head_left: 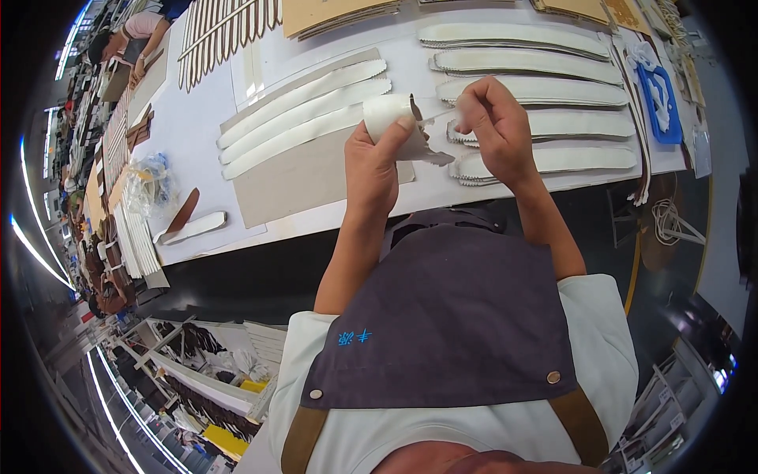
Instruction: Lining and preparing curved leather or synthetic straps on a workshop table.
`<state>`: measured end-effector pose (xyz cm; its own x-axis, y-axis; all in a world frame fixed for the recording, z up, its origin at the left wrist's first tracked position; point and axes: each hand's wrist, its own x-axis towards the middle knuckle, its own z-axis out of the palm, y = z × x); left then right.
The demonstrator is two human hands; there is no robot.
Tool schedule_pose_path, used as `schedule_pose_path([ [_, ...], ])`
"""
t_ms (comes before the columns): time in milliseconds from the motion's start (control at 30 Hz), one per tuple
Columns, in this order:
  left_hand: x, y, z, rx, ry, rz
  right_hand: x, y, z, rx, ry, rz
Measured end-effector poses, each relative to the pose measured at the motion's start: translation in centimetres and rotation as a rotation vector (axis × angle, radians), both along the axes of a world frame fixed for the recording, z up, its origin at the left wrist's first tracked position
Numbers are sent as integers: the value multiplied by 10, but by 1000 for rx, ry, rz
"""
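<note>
My left hand (373, 167) is closed around the curled end of a white strip (384, 112) that looks like leather, thumb on top. Its backing shows grey, with a ragged edge hanging below. From this end a thin whitish sliver (437, 118) stretches across to my right hand (499, 136), whose thumb and fingers pinch it. The rest of the strip runs left over a grey board (292, 193), beside two more white strips (304, 103). Right of my hands, several stacks of white strips with notched ends (545, 88) lie in rows.
A blue tray (660, 107) with white scraps stands at the table's right end. At the left lie a clear plastic bag (151, 186), a brown strip (184, 212) and a white piece (197, 227). Cardboard sheets (332, 17) lie at the far edge. Another person (142, 35) works at the far left.
</note>
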<state>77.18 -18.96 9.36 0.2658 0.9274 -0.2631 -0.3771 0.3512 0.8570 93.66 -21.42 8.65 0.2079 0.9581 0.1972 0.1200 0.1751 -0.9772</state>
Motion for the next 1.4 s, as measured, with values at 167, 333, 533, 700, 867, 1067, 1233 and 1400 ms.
schedule_pose_path([
  [167, 1, -4, -5, -6, -7, 1, 5, -6, -6, -82, 320, 196],
  [333, -7, -4, -1, -5, -28, -2, 38, -11, -11, -35, 354, -143],
  [533, -7, -5, -3, -15, -16, 35, 51, -21, -10, 79, 249, -228],
  [700, -6, -3, -4, 8, 5, 131, 53, -25, 2, 24, 150, -178],
  [867, 2, -8, 3, 25, 39, 113, 13, -21, 11, -88, -5, 195],
  [1067, 1, -12, 0, 131, 127, 110, -10, -17, 15, -185, -67, 309],
  [1233, -1, -16, 3, 149, 157, 120, -8, -17, 6, -162, -81, 299],
  [1400, -8, -15, 1, 166, 238, -59, -13, -17, 6, 9, -183, 189],
])
